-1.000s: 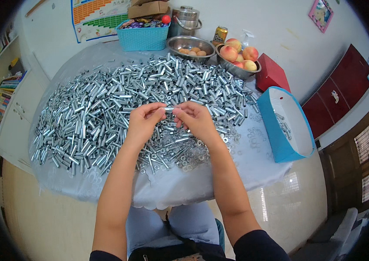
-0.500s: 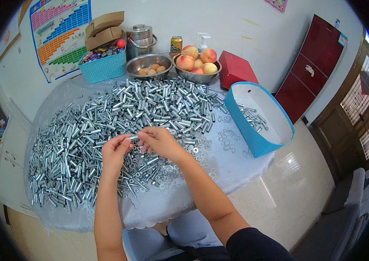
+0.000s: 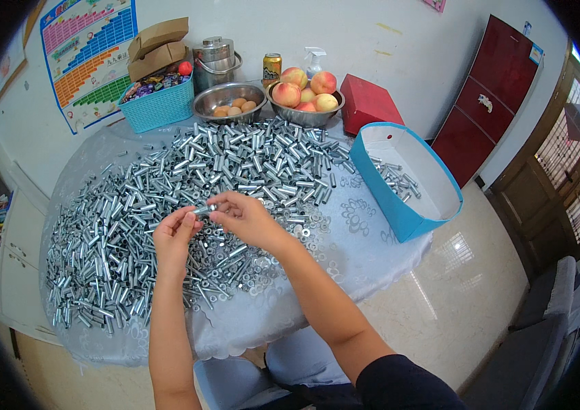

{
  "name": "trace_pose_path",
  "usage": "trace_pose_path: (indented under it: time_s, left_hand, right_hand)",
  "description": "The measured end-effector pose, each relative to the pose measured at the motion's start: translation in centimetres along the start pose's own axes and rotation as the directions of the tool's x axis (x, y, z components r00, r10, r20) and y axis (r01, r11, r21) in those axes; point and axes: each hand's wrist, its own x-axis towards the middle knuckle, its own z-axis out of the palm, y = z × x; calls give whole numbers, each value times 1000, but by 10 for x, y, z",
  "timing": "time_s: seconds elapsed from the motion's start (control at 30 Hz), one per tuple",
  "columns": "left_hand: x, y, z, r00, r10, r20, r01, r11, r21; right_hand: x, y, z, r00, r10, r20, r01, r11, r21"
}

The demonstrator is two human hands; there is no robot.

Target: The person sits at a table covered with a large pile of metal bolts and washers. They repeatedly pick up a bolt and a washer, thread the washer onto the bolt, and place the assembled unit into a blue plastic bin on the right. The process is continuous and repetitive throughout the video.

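Between my two hands, above the heap, is a shiny metal sleeve anchor (image 3: 204, 210), held roughly level. My left hand (image 3: 174, 236) pinches its left end between thumb and fingers. At its right end, the thumb and fingers of my right hand (image 3: 243, 217) close around what looks like the nut and washer; the fingers partly hide them. Beneath and beyond lies a broad heap of metal sleeves (image 3: 235, 160). Loose washers and nuts (image 3: 255, 270) and thin threaded bolts are scattered close to my wrists.
A blue fabric bin (image 3: 409, 215) with several finished-looking anchors (image 3: 399, 179) stands at the right. Along the back are a turquoise basket (image 3: 160, 109), a steel bowl of eggs (image 3: 230, 116), a bowl of peaches (image 3: 303, 117), a drink can (image 3: 272, 68) and a red box (image 3: 368, 102).
The right hand has shifted slightly left and up along the anchor, and the piece is now more tilted, with more of its right end showing. Both hands still hold it.
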Motion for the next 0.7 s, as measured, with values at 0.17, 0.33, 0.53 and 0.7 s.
trace_pose_path:
  time_s: [0.17,0.33,0.53,0.7]
  left_hand:
    - [-1,0,1,999,-23,39,22,1000,22]
    - [-1,0,1,998,50,44,-52,998,33]
    - [-3,3,4,995,100,30,-101,994,51]
    - [-3,2,4,992,120,48,-123,989,81]
  right_hand:
    - [3,0,-2,983,180,-20,-180,984,2]
    - [2,3,-2,998,58,37,-56,996,-69]
    - [2,3,-2,999,18,38,-17,1000,-24]
    - [2,-1,-4,990,139,13,-139,990,-28]
